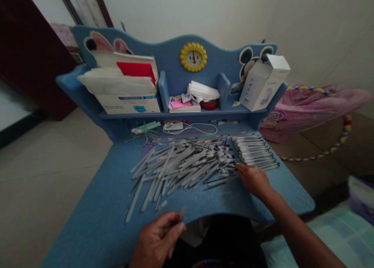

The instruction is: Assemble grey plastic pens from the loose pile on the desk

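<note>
My left hand (159, 238), low at the desk's front edge, pinches a translucent pen barrel (183, 212) between thumb and fingers; most of it is hidden by the hand. My right hand (253, 179) reaches to the right edge of a loose pile of frosted pen barrels (175, 166). Its fingertips are closed together beside small clear caps (228, 155) and dark thin pieces, and what they hold, if anything, cannot be made out. Just beyond it, pens with dark ends (254, 151) lie side by side in a neat row.
The blue desk (102, 205) has a raised shelf with a mask box (131, 104), papers, a white carton (263, 84) and a yellow flower clock (193, 57). A white cable (189, 127) lies behind the pile. A hoop and pink fabric (309, 112) stand at right.
</note>
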Action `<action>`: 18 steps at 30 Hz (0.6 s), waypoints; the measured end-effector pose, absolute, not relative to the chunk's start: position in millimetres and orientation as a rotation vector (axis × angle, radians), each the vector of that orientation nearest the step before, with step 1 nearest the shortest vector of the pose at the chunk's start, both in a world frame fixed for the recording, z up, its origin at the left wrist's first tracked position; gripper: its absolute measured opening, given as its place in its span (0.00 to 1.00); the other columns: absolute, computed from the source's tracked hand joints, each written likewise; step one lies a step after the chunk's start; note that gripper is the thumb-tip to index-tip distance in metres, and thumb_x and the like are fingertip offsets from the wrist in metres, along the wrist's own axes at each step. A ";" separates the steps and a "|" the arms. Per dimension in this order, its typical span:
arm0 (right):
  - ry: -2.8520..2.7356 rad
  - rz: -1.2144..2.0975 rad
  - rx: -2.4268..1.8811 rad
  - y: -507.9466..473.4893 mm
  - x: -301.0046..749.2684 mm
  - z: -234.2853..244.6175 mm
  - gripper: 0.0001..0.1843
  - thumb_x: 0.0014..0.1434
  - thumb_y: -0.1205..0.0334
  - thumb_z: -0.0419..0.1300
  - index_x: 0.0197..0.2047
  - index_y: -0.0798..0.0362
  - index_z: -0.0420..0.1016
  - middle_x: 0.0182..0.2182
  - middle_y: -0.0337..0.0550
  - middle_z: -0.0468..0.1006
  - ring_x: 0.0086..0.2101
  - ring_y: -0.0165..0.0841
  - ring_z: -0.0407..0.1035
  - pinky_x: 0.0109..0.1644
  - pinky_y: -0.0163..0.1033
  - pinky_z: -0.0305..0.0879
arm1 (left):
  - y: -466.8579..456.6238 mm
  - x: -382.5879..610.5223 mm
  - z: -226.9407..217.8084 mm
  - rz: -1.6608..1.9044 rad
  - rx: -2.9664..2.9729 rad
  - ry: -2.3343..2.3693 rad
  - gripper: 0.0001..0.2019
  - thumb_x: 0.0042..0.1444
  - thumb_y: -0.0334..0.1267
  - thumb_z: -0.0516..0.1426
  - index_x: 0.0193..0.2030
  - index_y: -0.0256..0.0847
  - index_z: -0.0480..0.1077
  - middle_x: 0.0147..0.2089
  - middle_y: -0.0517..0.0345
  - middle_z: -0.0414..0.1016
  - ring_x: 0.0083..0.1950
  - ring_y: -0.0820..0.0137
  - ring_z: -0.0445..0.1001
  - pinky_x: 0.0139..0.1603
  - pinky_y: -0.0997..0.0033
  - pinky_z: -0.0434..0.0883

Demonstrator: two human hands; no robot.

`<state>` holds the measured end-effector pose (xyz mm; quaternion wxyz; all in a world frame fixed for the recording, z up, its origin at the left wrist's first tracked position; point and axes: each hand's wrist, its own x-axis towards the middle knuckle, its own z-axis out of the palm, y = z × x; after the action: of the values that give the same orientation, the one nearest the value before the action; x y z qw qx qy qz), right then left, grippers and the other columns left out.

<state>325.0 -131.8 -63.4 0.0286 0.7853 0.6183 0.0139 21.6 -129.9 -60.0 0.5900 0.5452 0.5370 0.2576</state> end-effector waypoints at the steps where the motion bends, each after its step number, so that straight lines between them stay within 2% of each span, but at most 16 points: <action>1: 1.910 0.045 2.411 -130.6 324.8 -62.9 0.14 0.63 0.60 0.46 0.44 0.46 0.72 0.33 0.42 0.80 0.31 0.35 0.74 0.29 0.34 0.57 | -130.5 21.2 -60.8 0.599 1.273 1.244 0.19 0.45 0.51 0.58 0.34 0.36 0.71 0.21 0.60 0.70 0.16 0.79 0.58 0.16 0.80 0.56; 4: 1.914 0.053 2.380 -129.4 324.5 -62.9 0.14 0.63 0.60 0.45 0.41 0.48 0.72 0.33 0.43 0.79 0.31 0.35 0.74 0.28 0.34 0.56 | -130.7 19.2 -63.3 0.611 1.289 1.238 0.18 0.46 0.51 0.58 0.34 0.36 0.71 0.22 0.60 0.71 0.16 0.80 0.58 0.17 0.80 0.56; 9: 1.920 0.051 2.359 -131.1 324.7 -62.7 0.15 0.63 0.62 0.45 0.46 0.48 0.70 0.36 0.43 0.79 0.32 0.34 0.73 0.29 0.33 0.56 | -128.2 14.5 -66.3 0.530 1.283 1.207 0.19 0.46 0.51 0.58 0.36 0.36 0.71 0.22 0.61 0.70 0.17 0.78 0.59 0.17 0.79 0.58; 14: 1.942 0.004 2.322 -129.7 328.4 -59.0 0.15 0.63 0.62 0.45 0.41 0.48 0.72 0.34 0.42 0.79 0.31 0.32 0.72 0.29 0.32 0.55 | -128.8 13.1 -68.4 0.523 1.301 1.216 0.19 0.47 0.52 0.57 0.37 0.37 0.71 0.21 0.62 0.69 0.17 0.78 0.59 0.18 0.78 0.58; 18: 1.960 -0.023 2.308 -127.0 333.0 -56.5 0.14 0.61 0.62 0.48 0.44 0.47 0.72 0.34 0.43 0.79 0.33 0.33 0.72 0.30 0.32 0.56 | -129.4 13.5 -69.8 0.517 1.323 1.213 0.19 0.47 0.52 0.57 0.37 0.37 0.71 0.22 0.60 0.70 0.17 0.78 0.60 0.18 0.79 0.59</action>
<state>333.0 -127.0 -56.5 0.0570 0.7610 0.6462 -0.0077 13.5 -129.4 -69.8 0.5948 0.5694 0.5220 0.2227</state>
